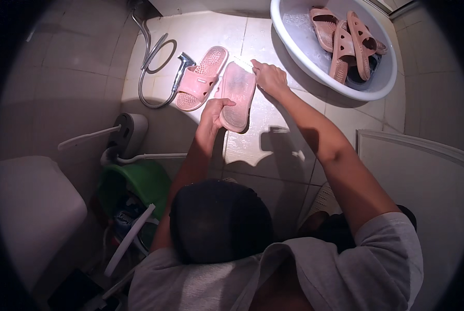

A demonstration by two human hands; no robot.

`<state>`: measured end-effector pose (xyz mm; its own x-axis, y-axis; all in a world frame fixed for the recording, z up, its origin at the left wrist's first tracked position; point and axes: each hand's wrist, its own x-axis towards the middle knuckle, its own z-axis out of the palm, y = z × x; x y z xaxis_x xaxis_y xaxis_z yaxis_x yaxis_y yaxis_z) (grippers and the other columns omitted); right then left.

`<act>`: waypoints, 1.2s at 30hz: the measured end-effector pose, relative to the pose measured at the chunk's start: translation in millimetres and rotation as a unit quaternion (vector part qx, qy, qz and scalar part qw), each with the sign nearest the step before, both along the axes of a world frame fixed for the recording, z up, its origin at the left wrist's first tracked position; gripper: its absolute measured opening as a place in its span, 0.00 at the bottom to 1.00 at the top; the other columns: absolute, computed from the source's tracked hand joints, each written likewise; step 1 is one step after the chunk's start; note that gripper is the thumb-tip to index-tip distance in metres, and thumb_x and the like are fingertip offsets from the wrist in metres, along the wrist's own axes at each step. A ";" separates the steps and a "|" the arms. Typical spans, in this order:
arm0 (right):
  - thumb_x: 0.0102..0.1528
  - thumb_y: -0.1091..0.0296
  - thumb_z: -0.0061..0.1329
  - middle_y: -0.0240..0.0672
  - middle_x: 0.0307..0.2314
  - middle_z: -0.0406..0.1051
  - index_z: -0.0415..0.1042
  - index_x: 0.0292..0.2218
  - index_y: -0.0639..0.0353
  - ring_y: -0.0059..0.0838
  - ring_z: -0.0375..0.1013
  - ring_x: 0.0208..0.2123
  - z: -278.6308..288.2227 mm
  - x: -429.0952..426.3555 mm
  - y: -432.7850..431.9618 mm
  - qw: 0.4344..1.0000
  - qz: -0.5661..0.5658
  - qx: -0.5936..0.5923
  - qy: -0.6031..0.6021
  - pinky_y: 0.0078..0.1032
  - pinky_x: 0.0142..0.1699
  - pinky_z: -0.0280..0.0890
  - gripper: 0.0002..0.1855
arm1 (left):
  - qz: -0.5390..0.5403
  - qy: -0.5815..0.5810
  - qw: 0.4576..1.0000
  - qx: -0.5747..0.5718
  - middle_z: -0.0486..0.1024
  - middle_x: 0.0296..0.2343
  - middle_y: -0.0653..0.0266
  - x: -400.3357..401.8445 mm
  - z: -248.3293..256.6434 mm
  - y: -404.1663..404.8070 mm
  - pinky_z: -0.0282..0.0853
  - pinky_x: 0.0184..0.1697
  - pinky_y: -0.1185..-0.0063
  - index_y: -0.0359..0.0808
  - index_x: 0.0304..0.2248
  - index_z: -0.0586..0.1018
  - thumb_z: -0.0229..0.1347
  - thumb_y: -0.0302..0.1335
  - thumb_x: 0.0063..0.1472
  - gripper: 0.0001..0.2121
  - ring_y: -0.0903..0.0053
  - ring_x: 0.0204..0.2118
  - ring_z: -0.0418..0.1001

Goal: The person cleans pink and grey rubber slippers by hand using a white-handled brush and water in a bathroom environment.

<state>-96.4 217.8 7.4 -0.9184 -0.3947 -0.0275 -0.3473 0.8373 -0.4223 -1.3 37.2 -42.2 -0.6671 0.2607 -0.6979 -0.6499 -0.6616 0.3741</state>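
My left hand point(215, 112) grips the heel end of a pink slide sandal point(237, 95), whose ribbed sole faces up and has a grey smudge towards the far end. At that far end my right hand point(270, 77) is closed around one end of a white-bristled brush point(242, 63), its bristles at the sole's edge; most of the brush is hidden by glare and my fingers. Just left of the held sandal, a second pink slide sandal point(195, 83) lies on the tiles with its studded footbed up. A chrome shower head point(186, 60) on a metal hose rests against it.
A white basin point(335, 86) with sudsy water and several pink sandals point(342, 46) stands at the upper right. At the left are a green bucket point(150, 182) holding bottles, a toilet brush holder point(132, 128) and a white fixture point(37, 194). A white panel point(414, 175) stands at the right.
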 end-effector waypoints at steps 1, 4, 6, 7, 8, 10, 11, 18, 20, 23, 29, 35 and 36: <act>0.55 0.65 0.35 0.44 0.21 0.71 0.68 0.42 0.51 0.39 0.73 0.24 4.0 2.5 -9.5 1.000 0.005 -0.007 -0.001 0.34 0.28 0.66 0.15 | 0.001 -0.002 1.000 -0.002 0.71 0.33 0.44 1.7 -1.6 -6.8 0.72 0.35 0.67 0.20 0.40 0.65 0.48 0.16 0.47 0.18 0.58 0.33 0.73; 0.54 0.66 0.30 0.46 0.22 0.71 0.67 0.45 0.45 0.46 0.72 0.26 9.6 27.2 -20.2 0.995 0.078 0.043 -0.054 0.42 0.32 0.65 0.18 | 0.026 0.037 0.998 -0.036 0.71 0.32 0.44 10.2 2.8 3.2 0.73 0.35 0.67 0.20 0.40 0.65 0.47 0.16 0.47 0.17 0.58 0.32 0.73; 0.54 0.64 0.32 0.46 0.23 0.71 0.66 0.46 0.42 0.47 0.72 0.26 -1.6 34.9 -13.6 0.993 0.104 0.030 -0.052 0.41 0.34 0.65 0.18 | 0.050 0.084 0.993 -0.069 0.71 0.32 0.45 8.1 8.9 10.1 0.73 0.35 0.67 0.20 0.40 0.65 0.47 0.16 0.48 0.17 0.58 0.32 0.74; 0.54 0.63 0.33 0.47 0.24 0.71 0.66 0.46 0.41 0.47 0.72 0.26 -4.8 32.5 -11.3 0.995 0.091 0.027 -0.030 0.40 0.34 0.65 0.18 | 0.029 0.046 0.998 -0.045 0.71 0.32 0.45 6.5 4.6 1.3 0.73 0.35 0.67 0.20 0.40 0.65 0.47 0.17 0.48 0.17 0.59 0.32 0.74; 0.54 0.62 0.33 0.47 0.24 0.71 0.66 0.46 0.41 0.47 0.72 0.27 -6.5 24.8 -3.3 0.998 0.028 -0.004 -0.048 0.41 0.34 0.65 0.18 | 0.007 0.008 1.000 -0.021 0.72 0.32 0.46 8.1 -0.3 -4.2 0.73 0.35 0.66 0.20 0.40 0.66 0.47 0.17 0.48 0.17 0.59 0.31 0.74; 0.55 0.61 0.31 0.46 0.22 0.71 0.67 0.44 0.46 0.46 0.71 0.27 -5.3 21.3 9.4 0.997 -0.044 -0.034 -0.052 0.41 0.33 0.64 0.17 | 0.014 0.011 1.000 -0.008 0.72 0.32 0.48 4.6 -2.0 2.6 0.72 0.35 0.67 0.21 0.40 0.66 0.47 0.17 0.48 0.16 0.60 0.31 0.74; 0.55 0.61 0.33 0.46 0.21 0.71 0.67 0.43 0.49 0.45 0.72 0.27 -8.0 32.3 10.2 0.998 -0.017 -0.001 -0.058 0.41 0.33 0.64 0.16 | 0.020 0.013 1.000 0.002 0.72 0.32 0.49 2.7 -2.1 7.4 0.72 0.35 0.67 0.21 0.39 0.66 0.47 0.17 0.48 0.16 0.60 0.31 0.74; 0.53 0.63 0.36 0.47 0.25 0.71 0.66 0.44 0.47 0.47 0.71 0.27 47.8 50.8 17.3 0.990 0.108 0.037 -0.085 0.41 0.31 0.64 0.16 | 0.042 0.082 0.996 0.018 0.72 0.30 0.53 -2.1 18.9 12.2 0.72 0.32 0.74 0.23 0.37 0.68 0.51 0.16 0.45 0.16 0.65 0.29 0.73; 0.53 0.64 0.36 0.45 0.23 0.71 0.68 0.40 0.49 0.45 0.71 0.26 52.3 9.5 32.3 0.995 0.061 0.067 0.041 0.40 0.30 0.64 0.14 | -0.013 0.101 0.979 -0.178 0.72 0.28 0.54 -6.1 46.3 16.2 0.72 0.33 0.74 0.25 0.36 0.69 0.53 0.16 0.44 0.15 0.66 0.29 0.74; 0.48 0.66 0.39 0.43 0.23 0.71 0.70 0.39 0.52 0.40 0.72 0.26 69.6 -54.2 41.8 0.980 -0.153 -0.127 0.028 0.38 0.31 0.65 0.15 | 0.017 0.068 0.995 -0.068 0.71 0.32 0.51 -0.5 44.4 -30.8 0.73 0.36 0.71 0.28 0.44 0.64 0.50 0.14 0.45 0.23 0.65 0.33 0.73; 0.46 0.66 0.42 0.54 0.29 0.70 0.72 0.34 0.70 0.40 0.73 0.30 -18.9 -135.1 185.3 0.957 0.105 0.270 -0.008 0.29 0.35 0.66 0.17 | 0.045 0.194 0.980 0.029 0.70 0.37 0.57 -5.1 38.2 42.8 0.70 0.40 0.73 0.33 0.46 0.65 0.47 0.11 0.42 0.27 0.66 0.39 0.71; 0.51 0.65 0.42 0.31 0.17 0.67 0.70 0.41 0.62 0.16 0.63 0.14 67.8 -73.6 89.4 0.880 -0.125 -0.345 -0.301 0.14 0.17 0.55 0.17 | -0.154 0.404 0.457 -0.777 0.57 0.49 0.42 34.5 19.4 20.1 0.47 0.54 0.58 0.29 0.51 0.59 0.44 0.14 0.44 0.29 0.51 0.54 0.52; 0.53 0.66 0.41 0.27 0.15 0.65 0.70 0.41 0.59 0.12 0.59 0.13 82.5 -57.7 79.7 0.905 -0.098 -0.340 -0.238 0.11 0.16 0.52 0.15 | -0.155 0.400 0.459 -0.778 0.57 0.49 0.42 41.0 8.8 22.3 0.47 0.54 0.58 0.29 0.51 0.59 0.44 0.14 0.44 0.29 0.51 0.54 0.52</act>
<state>-154.1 297.5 89.9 -0.9203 -0.3006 -0.2504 0.1361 0.3540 -0.9253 39.7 59.5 -33.4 -0.9713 0.0314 0.2357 0.1352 0.8884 0.4387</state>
